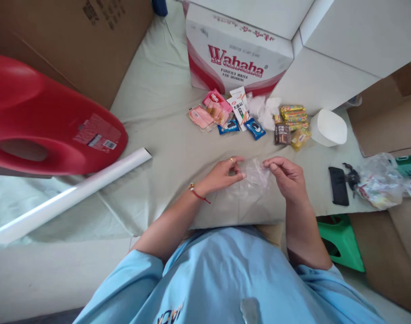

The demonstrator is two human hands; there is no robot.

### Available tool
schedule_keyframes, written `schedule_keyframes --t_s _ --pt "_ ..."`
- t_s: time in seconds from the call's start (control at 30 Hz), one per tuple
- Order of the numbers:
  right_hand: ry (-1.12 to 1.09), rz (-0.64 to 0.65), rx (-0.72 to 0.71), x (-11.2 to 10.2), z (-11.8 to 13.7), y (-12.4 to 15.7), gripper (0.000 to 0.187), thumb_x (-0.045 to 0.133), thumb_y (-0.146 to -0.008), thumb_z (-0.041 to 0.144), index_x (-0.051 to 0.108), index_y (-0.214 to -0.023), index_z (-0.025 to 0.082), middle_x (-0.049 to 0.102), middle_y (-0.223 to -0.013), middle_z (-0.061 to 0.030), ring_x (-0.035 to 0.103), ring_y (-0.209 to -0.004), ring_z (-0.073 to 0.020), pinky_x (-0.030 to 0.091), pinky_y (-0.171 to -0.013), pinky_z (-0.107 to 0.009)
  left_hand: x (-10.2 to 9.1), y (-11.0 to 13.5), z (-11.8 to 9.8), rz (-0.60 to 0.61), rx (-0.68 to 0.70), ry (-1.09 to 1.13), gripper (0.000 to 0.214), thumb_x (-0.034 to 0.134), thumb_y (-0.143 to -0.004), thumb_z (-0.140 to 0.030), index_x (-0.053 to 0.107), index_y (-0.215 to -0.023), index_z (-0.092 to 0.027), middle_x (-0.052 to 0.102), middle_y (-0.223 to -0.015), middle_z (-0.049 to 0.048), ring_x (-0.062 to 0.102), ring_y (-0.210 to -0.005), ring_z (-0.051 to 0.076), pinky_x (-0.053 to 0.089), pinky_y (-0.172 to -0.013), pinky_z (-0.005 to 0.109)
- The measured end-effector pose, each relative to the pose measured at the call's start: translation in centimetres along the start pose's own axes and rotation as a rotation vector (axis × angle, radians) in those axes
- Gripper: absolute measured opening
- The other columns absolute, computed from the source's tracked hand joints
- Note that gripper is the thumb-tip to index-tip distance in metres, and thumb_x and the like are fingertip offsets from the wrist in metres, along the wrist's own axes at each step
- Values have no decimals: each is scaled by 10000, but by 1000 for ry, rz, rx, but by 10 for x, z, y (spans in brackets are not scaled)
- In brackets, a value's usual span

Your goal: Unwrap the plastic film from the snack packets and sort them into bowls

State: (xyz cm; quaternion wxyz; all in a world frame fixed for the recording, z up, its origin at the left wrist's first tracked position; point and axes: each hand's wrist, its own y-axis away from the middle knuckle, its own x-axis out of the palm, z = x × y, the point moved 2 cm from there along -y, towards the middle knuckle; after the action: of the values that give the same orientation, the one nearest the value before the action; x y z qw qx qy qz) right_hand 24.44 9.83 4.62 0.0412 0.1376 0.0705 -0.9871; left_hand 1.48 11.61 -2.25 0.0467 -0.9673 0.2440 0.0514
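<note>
A clear plastic bag [253, 180] lies on the pale cloth in front of me. My left hand [223, 174], with a ring and a red string bracelet, pinches the bag's left top edge. My right hand [286, 176] pinches its right top edge, fingers curled. Beyond my hands lie several small snack packets: pink wafer packs [210, 110], blue cookie packs [254, 128], a dark cocoa pack [281, 133] and yellow packs [295, 118].
A Wahaha water carton [232, 54] stands at the back. A red plastic stool [46, 121] and a white roll [70, 195] lie left. A white bowl [328, 127], a black phone [338, 185], keys and a filled plastic bag [379, 182] sit right. A green stool [342, 238] is below.
</note>
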Motion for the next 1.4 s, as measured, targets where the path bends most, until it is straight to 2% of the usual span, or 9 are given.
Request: schedule_keyframes --t_s 0.17,0.23,0.37,0.6,0.7,0.83,0.93,1.23,1.4 --pt "-30 -56 55 12 -10 -6 293 751 -923 556 793 -934 266 759 -882 -27 674 -836 -200 547 -798 -348 12 -3 4 35 -1 -13 190 690 -880 -395 686 -809 -219 553 -697 -23 530 -687 163 453 -721 297" --pt "-104 -70 106 16 -16 -5 308 754 -914 571 772 -926 264 750 -860 -25 661 -785 -192 540 -745 -335 10 -1 0 -42 82 1 132 759 -810 -323 702 -871 -222 643 -883 27 613 -872 206 498 -847 337" --pt "-294 -88 167 21 -22 -5 328 775 -880 595 717 -916 274 731 -839 -17 678 -776 -200 542 -707 -329 12 1 -3 -83 82 108 576 817 -711 -247 651 -1262 -234 661 -1266 103 646 -1119 253 526 -898 346" --pt "-140 -219 -26 10 -8 -9 679 516 -900 855 676 -1269 309 661 -1332 -104 621 -1280 -280 548 -1020 -447 16 -2 11 -222 -122 -21 75 612 -852 -249 654 -816 -197 554 -656 -41 484 -607 130 356 -617 263" --pt "103 -177 -193 11 3 -6 844 681 -765 885 643 -1392 321 635 -1343 -108 594 -1279 -305 514 -1070 -470 13 -1 9 -309 -121 -93 57 626 -837 -245 659 -814 -204 518 -609 -62 459 -590 125 325 -615 262" --pt "345 -125 -160 21 0 -3 475 805 -859 585 751 -1223 285 682 -939 -40 630 -941 -234 514 -973 -422 8 1 4 -361 -113 -81 92 647 -841 -291 676 -836 -204 495 -593 -69 429 -574 119 305 -604 263" --pt "222 -299 -60 16 -13 0 311 726 -942 517 775 -1095 251 655 -837 -7 606 -812 -179 515 -829 -340 3 2 4 -438 -165 -18 207 658 -852 -389 635 -768 -202 456 -602 -68 389 -579 112 292 -589 257" --pt "-191 -520 174 -20 -58 21 298 786 -860 507 719 -932 226 621 -797 21 543 -683 -114 475 -665 -256 -12 24 7 -657 -309 261 336 618 -876 -490 472 -705 -240 280 -570 -95 238 -497 94 216 -486 243" --pt "51 -378 -82 -21 -43 33 563 783 -829 672 674 -1212 275 654 -1115 -68 658 -1021 -221 578 -878 -378 -9 36 -13 -682 -238 -29 299 618 -888 -424 511 -695 -221 379 -608 -67 322 -568 103 280 -548 240"
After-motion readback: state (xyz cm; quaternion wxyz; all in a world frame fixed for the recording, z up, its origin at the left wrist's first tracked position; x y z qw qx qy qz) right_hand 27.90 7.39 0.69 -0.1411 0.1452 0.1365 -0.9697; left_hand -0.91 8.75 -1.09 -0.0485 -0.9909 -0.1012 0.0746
